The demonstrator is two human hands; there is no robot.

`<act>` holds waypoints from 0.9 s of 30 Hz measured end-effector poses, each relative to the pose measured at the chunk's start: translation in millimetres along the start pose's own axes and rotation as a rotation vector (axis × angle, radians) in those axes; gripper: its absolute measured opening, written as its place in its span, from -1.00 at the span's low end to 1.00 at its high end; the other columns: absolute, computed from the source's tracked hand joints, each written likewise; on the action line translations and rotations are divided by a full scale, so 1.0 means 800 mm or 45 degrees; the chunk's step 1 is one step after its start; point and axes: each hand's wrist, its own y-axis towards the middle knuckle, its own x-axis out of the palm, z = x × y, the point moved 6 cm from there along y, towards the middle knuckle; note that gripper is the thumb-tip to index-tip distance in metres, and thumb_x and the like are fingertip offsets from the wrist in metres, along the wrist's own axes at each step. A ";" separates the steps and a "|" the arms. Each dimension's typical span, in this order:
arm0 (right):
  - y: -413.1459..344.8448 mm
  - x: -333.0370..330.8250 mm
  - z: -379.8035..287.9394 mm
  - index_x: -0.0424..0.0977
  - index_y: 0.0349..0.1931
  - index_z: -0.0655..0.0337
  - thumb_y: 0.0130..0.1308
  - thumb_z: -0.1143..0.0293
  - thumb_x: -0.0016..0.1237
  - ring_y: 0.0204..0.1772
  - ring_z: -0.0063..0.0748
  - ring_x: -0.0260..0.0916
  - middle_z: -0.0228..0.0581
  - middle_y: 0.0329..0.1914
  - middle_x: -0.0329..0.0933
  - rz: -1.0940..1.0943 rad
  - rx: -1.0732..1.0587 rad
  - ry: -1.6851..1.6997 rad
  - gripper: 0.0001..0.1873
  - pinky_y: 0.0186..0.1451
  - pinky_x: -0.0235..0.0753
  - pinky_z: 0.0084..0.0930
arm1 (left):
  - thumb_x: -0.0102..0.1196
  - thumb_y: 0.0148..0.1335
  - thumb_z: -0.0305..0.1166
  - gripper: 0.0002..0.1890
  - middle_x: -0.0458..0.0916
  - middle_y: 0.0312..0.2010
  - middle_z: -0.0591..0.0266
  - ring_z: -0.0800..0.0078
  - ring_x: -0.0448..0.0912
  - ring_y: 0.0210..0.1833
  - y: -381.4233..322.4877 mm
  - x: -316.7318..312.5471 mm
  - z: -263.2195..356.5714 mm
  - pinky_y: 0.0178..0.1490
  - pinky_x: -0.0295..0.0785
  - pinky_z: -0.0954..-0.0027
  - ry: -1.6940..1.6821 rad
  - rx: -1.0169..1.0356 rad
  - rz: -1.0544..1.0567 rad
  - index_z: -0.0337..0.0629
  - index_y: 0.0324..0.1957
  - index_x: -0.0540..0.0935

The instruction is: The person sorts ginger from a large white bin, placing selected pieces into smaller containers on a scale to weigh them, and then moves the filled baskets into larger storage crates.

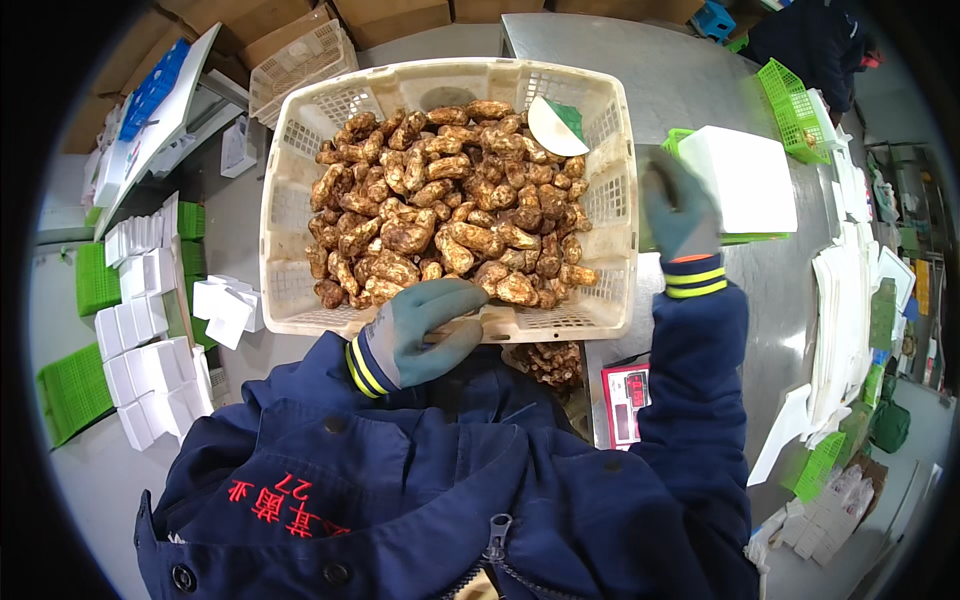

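Note:
A large off-white plastic crate (pixel 480 69) stands in front of me, filled with brown, stubby mushrooms (pixel 450 202) that look like matsutake. My left hand (pixel 431 330), in a grey-green coated glove, is curled over the crate's near rim; something brownish shows between thumb and fingers, too hidden to name. Past the crate's right side is my right hand (pixel 679 206), gloved alike and blurred, with a dark patch at its fingers that may be a mushroom. A round white and green flat piece (pixel 556 127) lies on the mushrooms at the far right corner.
Right of the crate, a white foam box (pixel 739 180) sits on a green basket on the steel table (pixel 765 300). A red-framed digital scale (pixel 626 405) lies nearer me. White foam boxes (pixel 142 352) are stacked at left. Another person (pixel 806 45) stands at the far right.

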 end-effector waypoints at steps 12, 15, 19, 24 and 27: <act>-0.027 0.176 -0.062 0.19 0.33 0.22 0.14 0.15 0.14 0.25 0.09 0.39 0.19 0.20 0.41 -0.966 0.479 -0.604 -0.23 0.27 0.39 -0.22 | 0.07 0.35 -0.37 -0.67 0.63 -0.09 0.15 0.49 0.56 -0.05 -0.033 -0.059 -0.095 0.05 0.45 0.44 -0.693 -0.624 0.175 -0.36 0.08 0.55; -0.047 0.167 -0.033 0.37 0.20 0.31 0.04 0.27 0.07 0.23 0.03 0.41 0.20 0.12 0.47 -0.726 0.463 -0.362 -0.34 0.28 0.39 -0.27 | 0.08 0.36 -0.33 -0.65 0.63 -0.10 0.18 0.54 0.54 -0.05 -0.037 -0.039 -0.123 0.06 0.44 0.46 -1.160 -0.733 0.224 -0.38 0.09 0.53; -0.048 0.182 -0.048 0.40 0.21 0.22 0.08 0.10 0.04 0.25 0.02 0.39 0.12 0.15 0.47 -0.862 0.594 -0.500 -0.33 0.33 0.33 -0.22 | 0.07 0.37 -0.31 -0.65 0.60 -0.13 0.23 0.56 0.51 -0.08 -0.030 -0.028 -0.127 0.02 0.42 0.48 -1.116 -0.657 0.002 -0.38 0.06 0.55; -0.057 0.176 -0.027 0.50 0.04 0.32 0.24 0.03 0.04 -0.11 -0.38 0.52 -0.17 -0.14 0.61 -0.515 0.719 0.330 -0.45 -0.02 0.48 -0.51 | 0.07 0.37 -0.28 -0.64 0.60 -0.15 0.25 0.58 0.50 -0.10 -0.028 -0.029 -0.123 0.00 0.41 0.48 -1.137 -0.664 -0.063 -0.39 0.04 0.56; -0.059 0.164 -0.058 0.56 -0.05 0.28 0.40 0.13 -0.06 -0.18 -0.66 0.42 -0.35 -0.15 0.58 -0.399 0.955 1.259 -0.62 -0.20 0.43 -0.71 | 0.08 0.36 -0.29 -0.65 0.60 -0.18 0.28 0.60 0.49 -0.15 -0.034 -0.034 -0.127 -0.03 0.42 0.49 -1.146 -0.704 0.001 -0.38 0.03 0.57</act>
